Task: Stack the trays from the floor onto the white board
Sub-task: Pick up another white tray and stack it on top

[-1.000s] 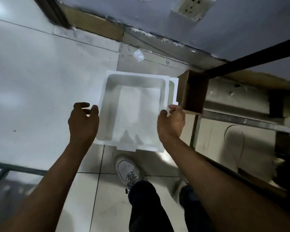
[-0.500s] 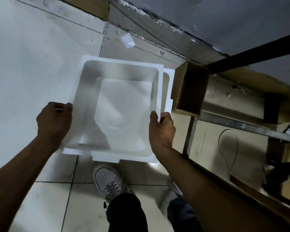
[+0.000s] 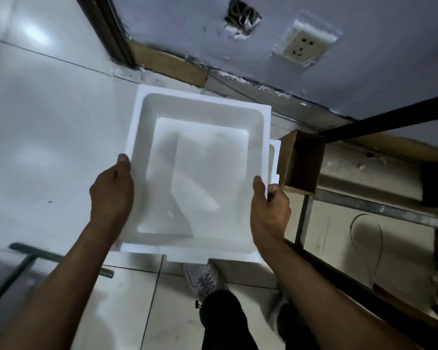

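The carrying step is in hand. The left hand (image 3: 111, 195) and right hand (image 3: 269, 210) grasp the tray (image 3: 200, 173) by its left and right rims, thumbs on top and the other fingers hidden beneath. The tray hangs level in the air, partly over the board's (image 3: 48, 147) right side. A second tray (image 3: 274, 157) peeks out under its right rim, beside a box (image 3: 301, 162). Next, I judge, it must swing left and be lowered flat, well inside the board's edge.
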